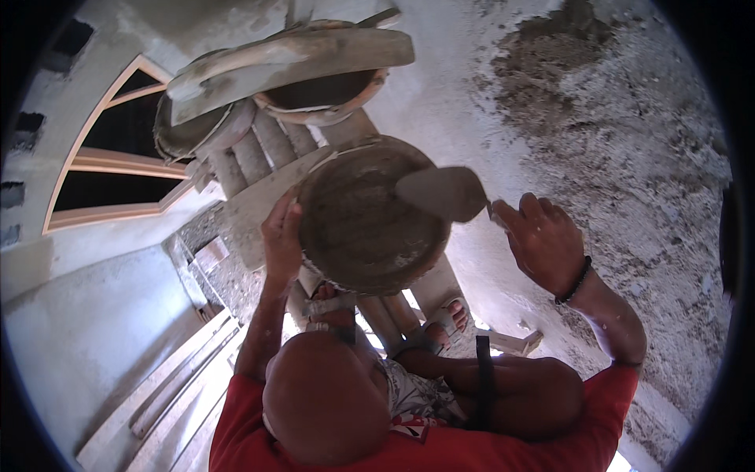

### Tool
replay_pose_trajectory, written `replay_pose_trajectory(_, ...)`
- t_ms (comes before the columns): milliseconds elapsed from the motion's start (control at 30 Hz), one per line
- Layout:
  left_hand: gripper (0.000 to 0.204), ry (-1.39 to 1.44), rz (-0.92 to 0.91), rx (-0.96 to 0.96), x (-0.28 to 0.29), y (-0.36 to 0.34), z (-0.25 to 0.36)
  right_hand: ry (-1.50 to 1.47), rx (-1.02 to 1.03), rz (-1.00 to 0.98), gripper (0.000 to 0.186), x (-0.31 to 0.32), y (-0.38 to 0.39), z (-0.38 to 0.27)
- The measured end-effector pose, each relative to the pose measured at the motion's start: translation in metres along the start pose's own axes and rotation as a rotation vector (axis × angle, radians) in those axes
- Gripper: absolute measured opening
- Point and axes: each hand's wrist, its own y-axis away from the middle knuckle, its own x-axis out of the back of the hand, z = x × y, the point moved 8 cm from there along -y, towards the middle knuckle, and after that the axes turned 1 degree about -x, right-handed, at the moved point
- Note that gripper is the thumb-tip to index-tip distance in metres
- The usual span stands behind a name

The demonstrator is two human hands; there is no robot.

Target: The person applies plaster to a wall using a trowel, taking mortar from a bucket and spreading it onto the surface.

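Dull metal trowel, crusty pan.
The wall at upper right looks rough and lumpy; the window frame at upper left looks smooth and wooden.

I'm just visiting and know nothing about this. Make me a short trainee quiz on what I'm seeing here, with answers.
1. Multiple choice: what holds the trowel?
A) the left hand
B) the right hand
C) both hands together

2. Fill in the blank: the left hand grips the edge of the round, mortar-smeared ____.

3. True or false: a dark bracelet is on the same arm as the hand with the trowel.

Key:
1. B, the right hand.
2. Pan.
3. True.
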Motion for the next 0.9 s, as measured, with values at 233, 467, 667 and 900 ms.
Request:
replay_pose_trajectory(233,0.037,0.04,0.022,-0.027,0.002,0.005,-0.004,-0.132,0.033,-0.147,0.032,-0.08,-0.044,-0.035)
replay_pose_trajectory(467,0.037,-0.003,0.036,-0.038,0.001,0.012,-0.005,-0.517,0.104,-0.047,0.044,-0.114,-0.04,-0.037)
replay_pose_trajectory(667,0.037,-0.045,-0.002,-0.052,0.012,0.005,-0.002,-0.524,-0.032,-0.096,0.038,-0.118,-0.021,-0.026)
replay_pose_trajectory(900,0.039,-0.098,0.003,0.078,0.015,0.002,-0.02,-0.426,0.058,0.179,0.033,-0.092,-0.009,-0.017)
